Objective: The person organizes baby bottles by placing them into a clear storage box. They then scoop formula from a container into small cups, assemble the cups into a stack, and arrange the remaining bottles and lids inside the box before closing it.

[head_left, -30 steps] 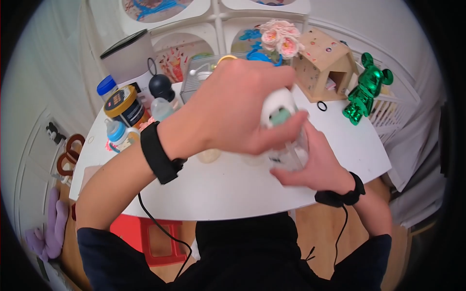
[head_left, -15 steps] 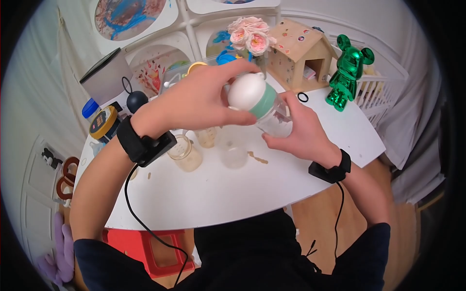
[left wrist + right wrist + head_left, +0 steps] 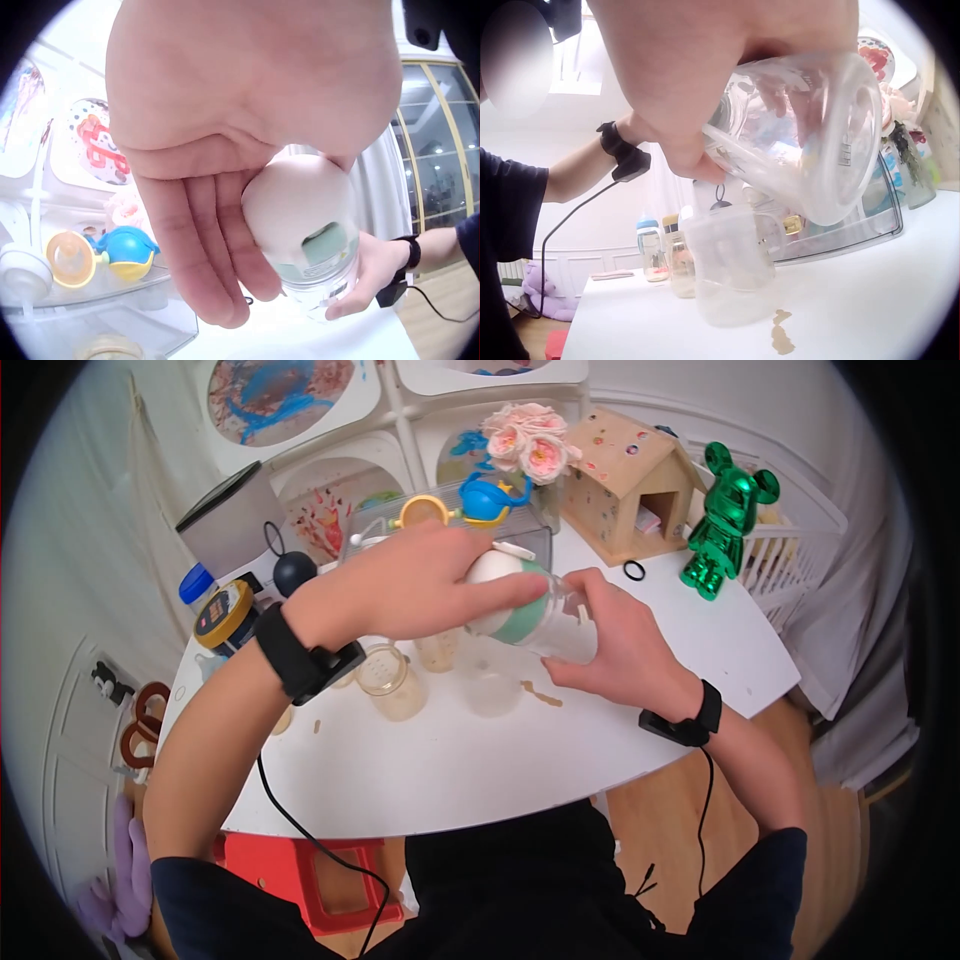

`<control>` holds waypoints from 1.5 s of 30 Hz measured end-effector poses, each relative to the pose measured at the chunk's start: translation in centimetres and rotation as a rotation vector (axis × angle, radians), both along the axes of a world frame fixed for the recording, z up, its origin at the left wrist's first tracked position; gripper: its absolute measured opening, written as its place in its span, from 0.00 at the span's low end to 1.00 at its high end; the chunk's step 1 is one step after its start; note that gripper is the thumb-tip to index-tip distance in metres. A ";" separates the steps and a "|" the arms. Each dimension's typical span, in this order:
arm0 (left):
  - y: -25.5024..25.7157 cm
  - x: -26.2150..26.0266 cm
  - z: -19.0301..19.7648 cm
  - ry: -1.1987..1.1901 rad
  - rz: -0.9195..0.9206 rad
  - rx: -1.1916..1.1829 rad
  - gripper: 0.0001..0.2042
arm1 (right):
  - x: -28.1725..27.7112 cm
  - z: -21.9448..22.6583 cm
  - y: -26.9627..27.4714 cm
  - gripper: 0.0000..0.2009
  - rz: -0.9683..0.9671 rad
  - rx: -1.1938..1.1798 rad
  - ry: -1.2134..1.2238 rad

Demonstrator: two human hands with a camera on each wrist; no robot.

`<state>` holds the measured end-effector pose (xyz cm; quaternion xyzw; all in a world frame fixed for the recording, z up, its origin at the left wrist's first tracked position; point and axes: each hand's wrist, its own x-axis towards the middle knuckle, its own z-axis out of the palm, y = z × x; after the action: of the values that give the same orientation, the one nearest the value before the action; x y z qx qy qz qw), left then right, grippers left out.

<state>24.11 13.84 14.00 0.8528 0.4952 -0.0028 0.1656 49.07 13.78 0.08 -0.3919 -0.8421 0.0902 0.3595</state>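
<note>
Apparently for steadiness, the right hand (image 3: 645, 645) is gripping the clear bottle (image 3: 571, 633) while the left hand (image 3: 395, 585) is gripping its white domed lid (image 3: 491, 570); everything is leaning, tilted, above the bench (image 3: 420, 780), near the frame's centre.

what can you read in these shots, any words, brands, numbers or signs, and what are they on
No text can be read with certainty.
Tub with a yellow-rimmed lid: pale print on the dark label, too small and blurred.
White top of the held bottle: fine print by the green window, too small.
Clear bottle in the right hand: small dark marks on its side, too unclear to quote.
</note>
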 end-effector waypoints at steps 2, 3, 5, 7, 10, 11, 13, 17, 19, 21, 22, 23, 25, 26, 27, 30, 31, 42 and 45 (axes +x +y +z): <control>0.3 -0.3 0.3 -0.052 0.133 -0.103 0.33 | -0.4 0.4 -0.3 0.38 0.006 -0.027 -0.003; 0.4 -0.5 0.4 -0.078 0.197 -0.155 0.33 | -0.5 0.6 -0.3 0.38 0.005 -0.042 -0.003; 0.2 -0.9 -0.3 -0.157 0.168 -0.019 0.30 | -0.6 0.5 -0.2 0.38 0.009 -0.049 0.010; 0.2 -1.6 -1.3 -0.250 0.034 0.119 0.27 | -0.9 0.7 0.0 0.38 0.007 -0.030 0.008; -0.2 -2.6 -1.8 -0.323 -0.174 0.184 0.26 | -1.1 1.1 0.3 0.37 0.000 -0.007 0.006; -0.6 -2.6 -0.3 -0.289 -0.147 0.127 0.27 | -1.3 1.3 0.5 0.37 -0.002 -0.009 0.017; 0.1 -4.0 1.4 -0.222 -0.099 0.109 0.28 | -1.4 1.6 0.6 0.37 -0.013 -0.003 0.032; 1.5 -10.0 3.9 -0.365 0.035 0.212 0.27 | -0.4 1.3 1.2 0.38 -0.037 -0.004 0.103; 2.6 -13.8 4.3 -0.419 0.073 0.350 0.26 | 0.2 1.0 1.1 0.39 -0.068 -0.025 0.140; 3.9 -17.4 4.3 -0.391 0.183 0.441 0.27 | 0.8 1.0 0.5 0.40 -0.123 -0.058 0.151; 4.5 -18.5 4.0 -0.373 0.240 0.485 0.28 | 1.0 0.9 0.3 0.40 -0.122 -0.067 0.155; 5.3 -19.0 3.5 -0.385 0.327 0.514 0.29 | 1.0 0.9 0.1 0.41 -0.117 -0.073 0.163; 6.5 -20.4 2.4 -0.401 0.506 0.589 0.32 | 1.0 1.1 -0.2 0.41 -0.111 -0.093 0.161; 7.2 -20.8 1.7 -0.319 0.541 0.621 0.33 | 0.9 1.1 -0.5 0.40 -0.115 -0.110 0.146; 8.0 -20.8 1.0 -0.235 0.575 0.650 0.35 | 0.9 1.2 -0.8 0.40 -0.119 -0.127 0.132; 9.3 -18.9 0.7 -0.145 0.704 0.467 0.37 | 0.7 0.9 -1.5 0.38 -0.006 -0.111 0.179; 9.7 -18.2 0.5 -0.140 0.748 0.359 0.38 | 0.7 0.9 -1.9 0.38 0.005 -0.123 0.178; 14.2 -16.9 -3.7 -0.053 0.807 -0.016 0.35 | 1.5 -0.1 -1.7 0.36 -0.035 -0.161 0.083; 14.5 -16.6 -4.0 -0.046 0.791 -0.016 0.35 | 1.2 0.0 -2.0 0.36 0.009 -0.173 0.095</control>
<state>7.53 28.31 10.01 0.5947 0.7817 0.0765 0.1718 50.30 11.75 0.03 -0.4130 -0.8148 0.1826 0.3636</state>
